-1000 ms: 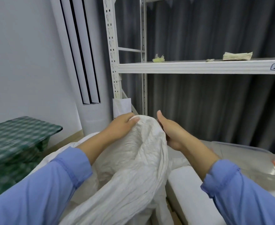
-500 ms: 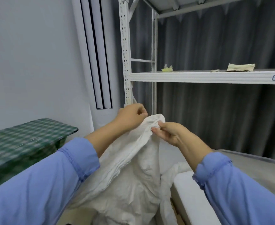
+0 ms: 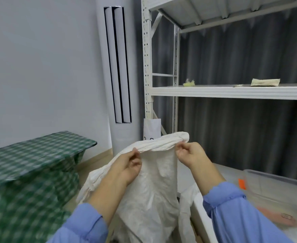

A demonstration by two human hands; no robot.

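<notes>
View from a person's head, looking down along two blue sleeves. Both hands hold up a white cloth (image 3: 154,190) in front of the body, between a green-checked desk (image 3: 30,155) on the left and a white metal rack (image 3: 231,92) on the right. The top edge of the cloth is gathered into a thick roll. The left hand (image 3: 128,165) has its fingers curled round that roll near the middle. The right hand (image 3: 190,155) pinches it between thumb and fingertips near the right end. The rest of the cloth hangs loose and crumpled below the hands, out of the bottom of the view. The hands sit a little apart along the edge, probably to keep it taut and let the weight pull the cloth straight, as one does before shaking out or folding. A clear bin (image 3: 275,186) sits at lower right, beside the right sleeve. A tall white air conditioner (image 3: 119,67) stands behind, against the wall
</notes>
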